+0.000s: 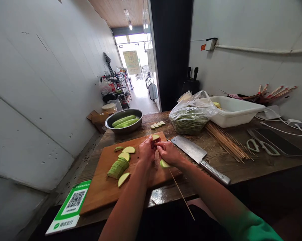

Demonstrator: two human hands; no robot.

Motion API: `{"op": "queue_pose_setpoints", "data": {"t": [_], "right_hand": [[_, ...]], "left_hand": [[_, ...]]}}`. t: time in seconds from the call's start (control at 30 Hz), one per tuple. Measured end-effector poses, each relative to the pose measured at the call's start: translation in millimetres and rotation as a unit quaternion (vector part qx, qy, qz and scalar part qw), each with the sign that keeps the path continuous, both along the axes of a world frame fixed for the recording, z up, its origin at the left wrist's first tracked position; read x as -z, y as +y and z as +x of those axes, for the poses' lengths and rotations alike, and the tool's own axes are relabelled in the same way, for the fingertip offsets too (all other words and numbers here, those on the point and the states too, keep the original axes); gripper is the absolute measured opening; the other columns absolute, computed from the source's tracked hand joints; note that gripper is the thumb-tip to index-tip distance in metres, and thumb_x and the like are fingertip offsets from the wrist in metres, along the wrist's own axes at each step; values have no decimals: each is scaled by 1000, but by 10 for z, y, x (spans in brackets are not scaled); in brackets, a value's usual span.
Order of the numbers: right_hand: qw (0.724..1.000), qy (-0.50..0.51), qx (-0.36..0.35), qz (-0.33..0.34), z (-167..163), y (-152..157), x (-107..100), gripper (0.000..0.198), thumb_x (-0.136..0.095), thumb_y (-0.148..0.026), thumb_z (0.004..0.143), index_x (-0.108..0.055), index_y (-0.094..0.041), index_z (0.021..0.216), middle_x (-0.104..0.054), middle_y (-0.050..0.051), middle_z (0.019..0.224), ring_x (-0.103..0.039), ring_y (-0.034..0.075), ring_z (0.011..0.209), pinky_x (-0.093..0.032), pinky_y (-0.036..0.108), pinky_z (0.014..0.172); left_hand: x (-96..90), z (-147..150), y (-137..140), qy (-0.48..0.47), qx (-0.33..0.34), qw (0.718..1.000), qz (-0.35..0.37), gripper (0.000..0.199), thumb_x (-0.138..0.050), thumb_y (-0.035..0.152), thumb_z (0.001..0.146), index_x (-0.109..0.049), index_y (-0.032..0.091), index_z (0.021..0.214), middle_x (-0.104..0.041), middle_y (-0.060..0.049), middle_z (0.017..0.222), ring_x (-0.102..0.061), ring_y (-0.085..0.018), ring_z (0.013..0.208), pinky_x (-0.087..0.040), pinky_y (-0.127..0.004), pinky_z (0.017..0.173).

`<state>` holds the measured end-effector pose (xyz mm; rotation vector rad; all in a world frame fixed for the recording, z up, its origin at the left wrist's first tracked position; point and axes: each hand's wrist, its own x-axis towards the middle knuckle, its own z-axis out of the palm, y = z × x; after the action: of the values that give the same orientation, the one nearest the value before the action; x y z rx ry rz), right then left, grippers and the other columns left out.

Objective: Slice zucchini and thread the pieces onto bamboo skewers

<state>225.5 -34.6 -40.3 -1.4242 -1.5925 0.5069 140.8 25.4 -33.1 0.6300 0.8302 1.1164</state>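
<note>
Risk: the skewer tip sits right by our left hand fingers, so a slip through the soft slice could jab them. Both hands are together at frame centre, the left pinching that slice, our right hand clamped on the skewer with another slice already threaded below it.

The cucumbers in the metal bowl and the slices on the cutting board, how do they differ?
The cucumbers in the bowl are long, uncut lengths; the slices on the board are thin half-rounds. The bowl's lengths show mostly green skin, while the slices show pale flesh with a green edge. The lengths lie side by side in the bowl; most slices lean in a row on the cutting board, a few loose. Both are the same green vegetable.
</note>
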Motion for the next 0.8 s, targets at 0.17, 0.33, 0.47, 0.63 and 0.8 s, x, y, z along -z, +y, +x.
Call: {"op": "queue_pose_setpoints", "data": {"t": [0.17, 0.33, 0.47, 0.63, 0.8], "right_hand": [[1000, 11, 0, -5, 1, 14, 20, 25, -44, -12, 78, -68, -17, 80, -68, 2, 74, -58, 14, 66, -39, 20, 58], [1000, 1, 16, -13, 6, 16, 2, 24, -44, -13, 79, -67, -17, 73, -67, 3, 71, -58, 14, 64, -38, 20, 55], [1000, -3, 18, -23, 8, 6, -20, 25, -44, -13, 81, -66, -17, 71, -65, 2, 64, -57, 13, 59, -36, 20, 53], [999, 0, 34, -22, -6, 3, -15, 25, -44, -15, 82, -66, -18, 72, -63, 1, 57, -57, 14, 57, -36, 21, 54], [998, -16, 58, -32, -14, -7, -21, 23, -45, -17, 83, -66, -17, 72, -64, 2, 57, -57, 14, 56, -37, 21, 55]], "left_hand": [[61, 7, 11, 2, 1, 1000, 17, 13, -51, 16, 78, -59, 9, 69, -64, -8, 63, -61, -15, 57, -46, -25, 56], [114, 13, 21, 1, 2, 999, 42, 12, -53, 17, 76, -59, 10, 69, -64, -7, 63, -61, -14, 56, -45, -24, 55], [132, 12, 15, 2, 1, 999, 53, 9, -58, 18, 72, -60, 11, 67, -63, -5, 62, -59, -13, 54, -45, -23, 54], [147, 15, -6, -4, -4, 998, 60, 7, -63, 19, 67, -61, 12, 65, -61, -2, 59, -56, -11, 52, -45, -22, 55], [143, 24, -47, 2, -4, 996, 89, 12, -66, 23, 61, -62, 12, 64, -60, -1, 58, -54, -10, 51, -44, -22, 53]]}}
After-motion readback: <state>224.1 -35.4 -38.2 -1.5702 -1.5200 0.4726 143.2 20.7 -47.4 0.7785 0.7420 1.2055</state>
